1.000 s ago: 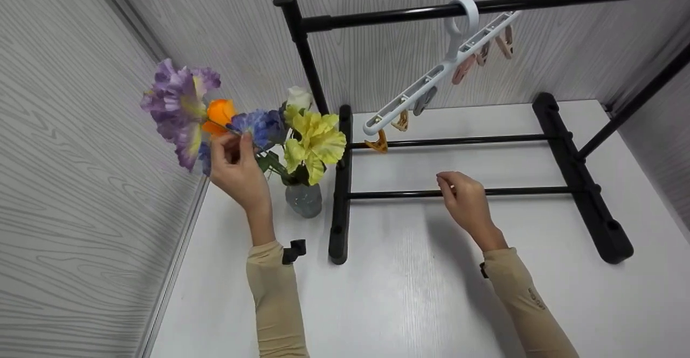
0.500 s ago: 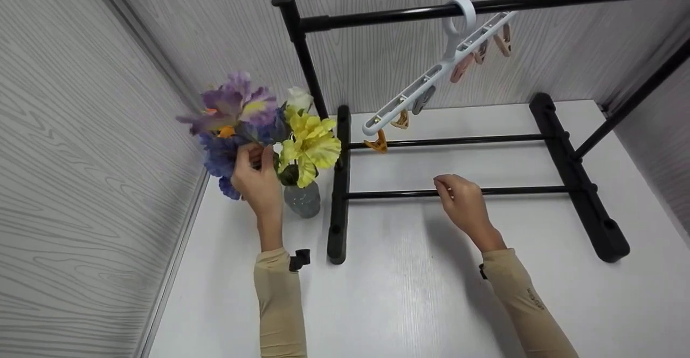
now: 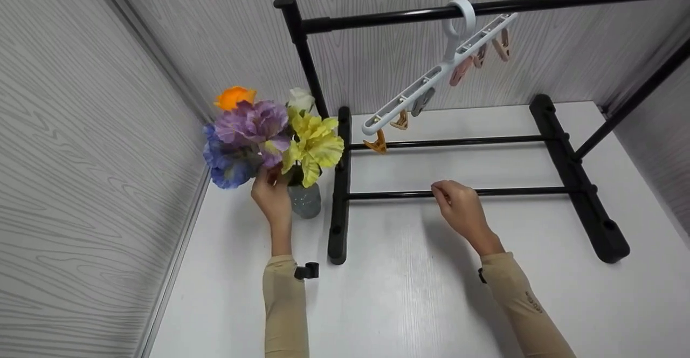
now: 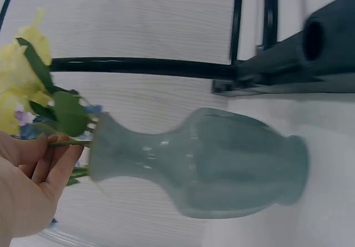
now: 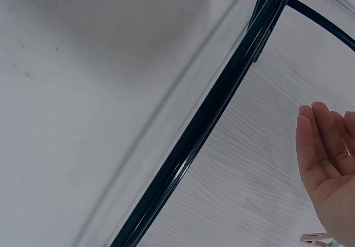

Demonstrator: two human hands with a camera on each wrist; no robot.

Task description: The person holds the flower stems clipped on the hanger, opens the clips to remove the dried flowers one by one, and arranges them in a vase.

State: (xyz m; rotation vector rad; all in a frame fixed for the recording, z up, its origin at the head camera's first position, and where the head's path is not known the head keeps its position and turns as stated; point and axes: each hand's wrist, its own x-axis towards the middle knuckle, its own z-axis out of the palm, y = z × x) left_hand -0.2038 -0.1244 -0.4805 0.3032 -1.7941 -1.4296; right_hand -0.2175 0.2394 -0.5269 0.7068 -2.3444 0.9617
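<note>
My left hand (image 3: 273,199) is at the mouth of a grey-green vase (image 3: 305,202). In the left wrist view its thumb and fingers pinch a thin green flower stem (image 4: 65,143), whose end is at the vase's rim. Just above that hand in the head view is a purple flower (image 3: 253,123). Around it are a blue flower (image 3: 229,166), an orange flower (image 3: 235,97), a white flower (image 3: 301,100) and a yellow flower (image 3: 314,145). My right hand (image 3: 462,207) hovers over the table, its fingers loosely bent and holding nothing.
A black rack (image 3: 338,212) stands on the white table (image 3: 388,293), right of the vase. From its top bar hangs a white hanger (image 3: 439,72) with several clothespins, one of them an orange clothespin (image 3: 378,142). Grey wood-grain panels (image 3: 81,185) enclose the left and back.
My left hand has moved right and down to the vase, bringing the purple flower from the far left in among the others. The right hand has barely shifted.
</note>
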